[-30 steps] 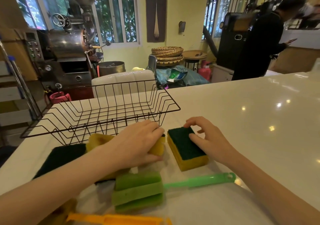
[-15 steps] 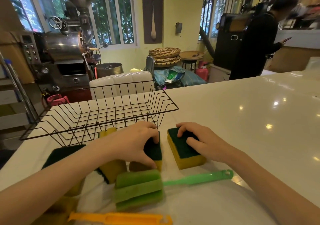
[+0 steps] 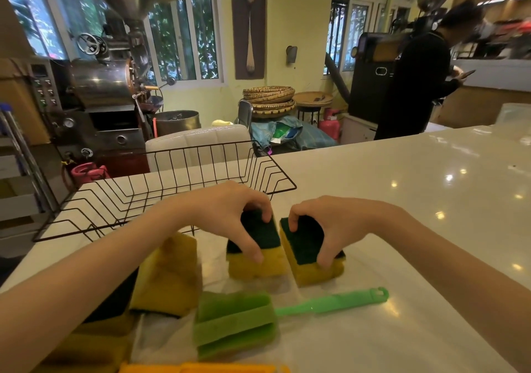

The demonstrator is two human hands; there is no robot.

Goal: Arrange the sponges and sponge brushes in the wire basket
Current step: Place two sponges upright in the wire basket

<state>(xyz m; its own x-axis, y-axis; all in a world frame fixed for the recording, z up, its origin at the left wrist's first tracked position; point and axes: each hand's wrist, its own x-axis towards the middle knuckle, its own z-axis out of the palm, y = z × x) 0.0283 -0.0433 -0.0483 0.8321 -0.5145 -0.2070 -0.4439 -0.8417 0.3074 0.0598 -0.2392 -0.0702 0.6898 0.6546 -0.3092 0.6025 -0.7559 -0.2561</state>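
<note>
Behind the glossy white surface [image 3: 402, 188] stand a metal roasting machine [image 3: 106, 85] at the left, a white padded chair back [image 3: 198, 142], a stack of woven trays [image 3: 268, 99], a pink gas cylinder [image 3: 330, 126] and a person in black [image 3: 413, 85] at the right.

One wire basket [image 3: 161, 197], two sponge brushes [image 3: 238, 323] [image 3: 201, 369] and at least four sponges [image 3: 258, 246] [image 3: 310, 254] [image 3: 169, 275] [image 3: 94, 346] can be counted.
</note>
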